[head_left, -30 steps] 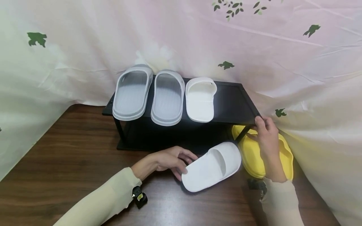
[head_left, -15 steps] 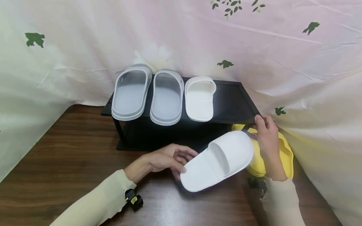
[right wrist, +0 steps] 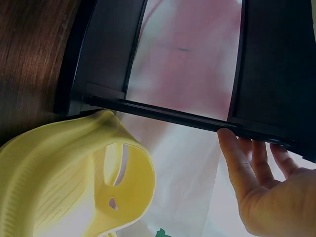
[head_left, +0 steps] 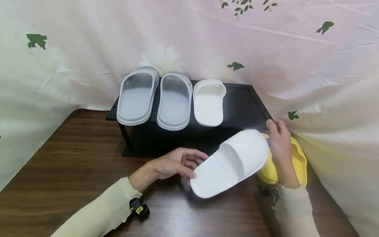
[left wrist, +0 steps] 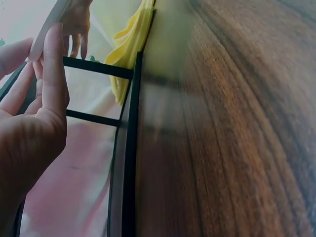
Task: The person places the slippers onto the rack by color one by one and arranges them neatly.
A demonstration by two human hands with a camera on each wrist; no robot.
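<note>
My left hand (head_left: pixel 174 166) pinches a white slide slipper (head_left: pixel 211 176) by its heel end, thumb on top and fingers beneath. The slipper is tilted, its toe strap pointing up and right, in front of the black shoe rack (head_left: pixel 240 105). In the left wrist view, thumb and fingers meet at the thin slipper edge (left wrist: pixel 45 34). My right hand (head_left: pixel 279 141) grips the rack's front right corner; the right wrist view has its fingertips against the black frame (right wrist: pixel 173 116). On the top shelf, a matching white slipper (head_left: pixel 208 110) stands beside two grey clogs (head_left: pixel 136 98).
Yellow clogs (head_left: pixel 299 164) lie at the rack's right side, partly hidden by my right hand and the held slipper. The rack stands on a dark wood table (head_left: pixel 74 171). A pale curtain with printed leaves (head_left: pixel 189 39) hangs behind and at both sides.
The white slide slipper in my left hand has risen, its toe end swinging up and right over the yellow clogs. My right hand stays on the rack corner.
</note>
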